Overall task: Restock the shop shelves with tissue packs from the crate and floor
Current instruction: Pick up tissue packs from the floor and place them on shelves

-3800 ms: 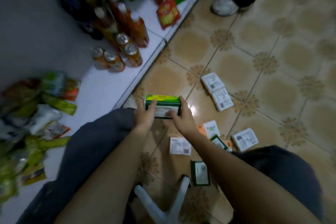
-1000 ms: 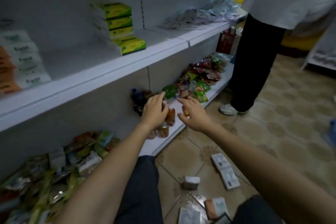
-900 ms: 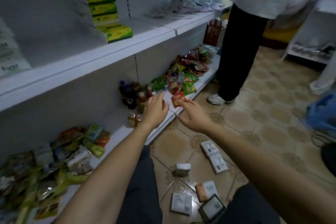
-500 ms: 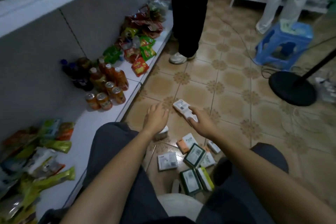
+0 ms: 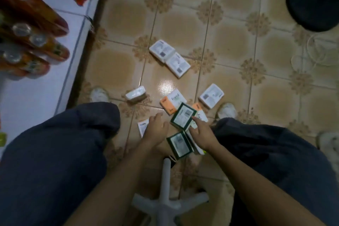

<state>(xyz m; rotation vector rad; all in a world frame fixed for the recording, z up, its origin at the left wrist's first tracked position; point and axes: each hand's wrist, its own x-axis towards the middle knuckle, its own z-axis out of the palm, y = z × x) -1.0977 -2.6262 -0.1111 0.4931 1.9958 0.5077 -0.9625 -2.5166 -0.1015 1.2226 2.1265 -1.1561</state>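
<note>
Tissue packs (image 5: 173, 100) lie scattered on the tiled floor (image 5: 238, 42) between the knees. Best bet: square a few into a stack, then lift with both hands pressing the ends so none slips. They are flat and plastic-wrapped, in green-edged, orange and white; one stands on edge. Open left hand (image 5: 156, 128) sits over a white pack (image 5: 142, 126); open right hand (image 5: 201, 134) touches a green-edged pack (image 5: 183, 118), gripping nothing. Shelf (image 5: 36, 97) with bottles (image 5: 33, 42) is at left.
</note>
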